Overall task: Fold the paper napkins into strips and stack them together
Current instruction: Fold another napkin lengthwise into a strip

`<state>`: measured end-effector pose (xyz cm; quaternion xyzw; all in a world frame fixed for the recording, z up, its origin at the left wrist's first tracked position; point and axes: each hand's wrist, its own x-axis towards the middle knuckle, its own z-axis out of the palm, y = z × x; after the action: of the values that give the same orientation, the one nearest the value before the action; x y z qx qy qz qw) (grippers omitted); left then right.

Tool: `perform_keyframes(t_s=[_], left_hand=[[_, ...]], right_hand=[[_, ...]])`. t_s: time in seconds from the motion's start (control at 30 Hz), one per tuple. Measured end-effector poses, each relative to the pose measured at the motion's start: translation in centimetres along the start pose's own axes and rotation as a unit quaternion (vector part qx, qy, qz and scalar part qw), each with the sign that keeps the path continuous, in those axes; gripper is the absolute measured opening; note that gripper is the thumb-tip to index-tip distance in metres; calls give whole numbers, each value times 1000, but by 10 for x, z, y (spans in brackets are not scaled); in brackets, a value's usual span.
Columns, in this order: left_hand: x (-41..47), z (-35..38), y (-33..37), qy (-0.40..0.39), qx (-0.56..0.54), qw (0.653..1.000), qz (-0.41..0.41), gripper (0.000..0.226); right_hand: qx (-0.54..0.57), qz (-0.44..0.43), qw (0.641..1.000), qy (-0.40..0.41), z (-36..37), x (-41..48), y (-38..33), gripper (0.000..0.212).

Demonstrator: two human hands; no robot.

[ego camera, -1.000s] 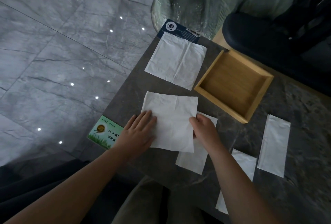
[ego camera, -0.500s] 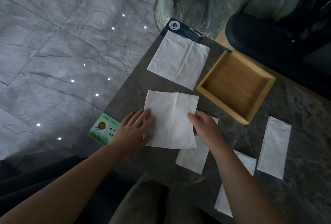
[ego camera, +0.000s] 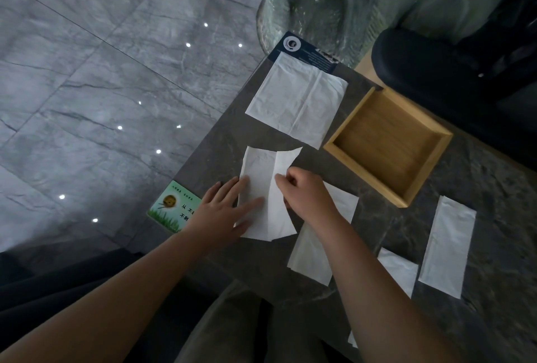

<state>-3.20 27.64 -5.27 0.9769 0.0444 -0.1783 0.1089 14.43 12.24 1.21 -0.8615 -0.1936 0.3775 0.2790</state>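
Napkin [ego camera: 258, 168] on dark stone table [ego camera: 377, 223], grey tile floor [ego camera: 87, 86] beyond; L hand [ego camera: 220, 214] flat on it, R hand [ego camera: 308, 194] pinches flap.

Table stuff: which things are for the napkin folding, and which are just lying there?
For the job: half-folded napkin, pressed by the left hand, pinched by the right hand; flat napkin; folded strips.
Just lying about: wooden tray; green card; dark blue card.
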Motion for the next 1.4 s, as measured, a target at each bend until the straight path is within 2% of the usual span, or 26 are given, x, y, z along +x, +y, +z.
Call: perform_keyframes(t_s=[0.17,0.27,0.33,0.5,0.6,0.67,0.73,0.83,0.9,1.0,1.03,1.13,1.27,1.4], left_hand=[[1,-1,0,-1,0,1000,4,63],[-1,-3,1,17,-6,1000,4,46],[-1,-5,3,1,-6,1000,4,42],[2,-8,3,-76,10,997,-24,93],[1,-10,4,-69,-10,997,-35,108],[0,-11,2,-40,-22,999,-20,107],[0,-8,-3,-32,-20,999,-4,94],[0,-10,-5,-43,-11,999,-1,84],[0,-10,-5,-29,2,1000,4,79],[0,-10,-6,-34,7,999,12,91],[-1,-11,-6,-42,8,999,11,96],[-1,-14,-5,-59,13,998,7,98],[0,-21,-2,-96,18,995,-3,97],[-1,-18,-6,-99,21,995,-10,100]], right_hand=[[22,-4,999,-45,16,2,-13,39],[48,-11,997,-54,26,4,-20,35],[51,-17,997,-50,32,6,-23,34],[22,-26,998,-60,46,17,-28,34],[17,-21,996,-82,55,23,-28,34],[27,-15,996,-87,58,26,-26,36],[35,-7,996,-88,59,27,-24,42],[17,3,997,-81,60,28,-21,49],[-4,2,998,-65,57,29,-16,46],[-35,-31,999,-7,46,33,-9,22],[-41,-36,998,22,41,37,-8,21],[-81,-69,991,79,25,58,-10,34],[-124,-101,987,15,10,80,-21,45],[-161,-113,980,-41,15,89,-33,38]])
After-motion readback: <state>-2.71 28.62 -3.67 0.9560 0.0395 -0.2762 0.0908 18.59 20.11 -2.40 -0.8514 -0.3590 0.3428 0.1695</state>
